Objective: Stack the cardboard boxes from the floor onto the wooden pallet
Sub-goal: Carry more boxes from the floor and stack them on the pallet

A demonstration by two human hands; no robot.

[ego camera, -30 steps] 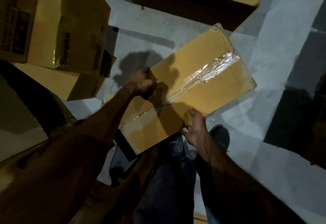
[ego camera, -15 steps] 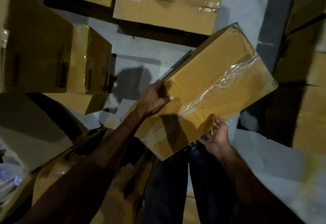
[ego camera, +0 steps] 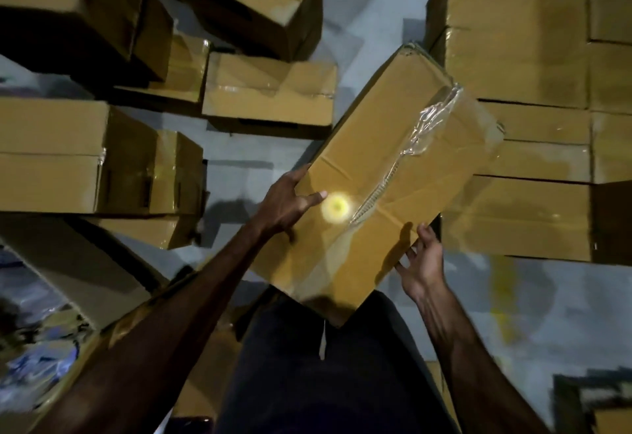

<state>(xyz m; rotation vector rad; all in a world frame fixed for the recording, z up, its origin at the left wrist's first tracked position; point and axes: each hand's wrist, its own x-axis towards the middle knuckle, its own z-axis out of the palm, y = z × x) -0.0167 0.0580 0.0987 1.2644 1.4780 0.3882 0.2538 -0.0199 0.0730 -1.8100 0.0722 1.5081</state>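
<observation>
A grey floor [ego camera: 359, 33] is seen from above, dimly lit, with cardboard boxes spread over much of it. To the right, a stack of taped boxes [ego camera: 533, 91] is built up in layers, its top faces and sides shown in blurred brown; what it rests on cannot be made out. To the left, a loose group of boxes [ego camera: 85, 156] is scattered at differing angles, and one smaller taped box [ego camera: 270, 91] is lying flat between that group and the stack. At the lower left, crumpled plastic wrap [ego camera: 30, 355] is seen beside a tilted box.

A carried box [ego camera: 386, 173] is held clear of the floor in the middle of the view, tilted, with one corner pointed toward the stack on the right and the opposite corner over dark trousers [ego camera: 325, 375]. Its top seam is closed with clear tape [ego camera: 427, 129], wrinkled and shining near the far end. A round bright spot of glare is laid over the top face near the left thumb.

The left hand [ego camera: 284, 204] is gripped on the box's left edge, the thumb laid across the top face and the fingers curled over the side. The right hand [ego camera: 422, 262] is set against the near right edge with its fingers spread and nearly straight, supporting the box rather than clasping it.
</observation>
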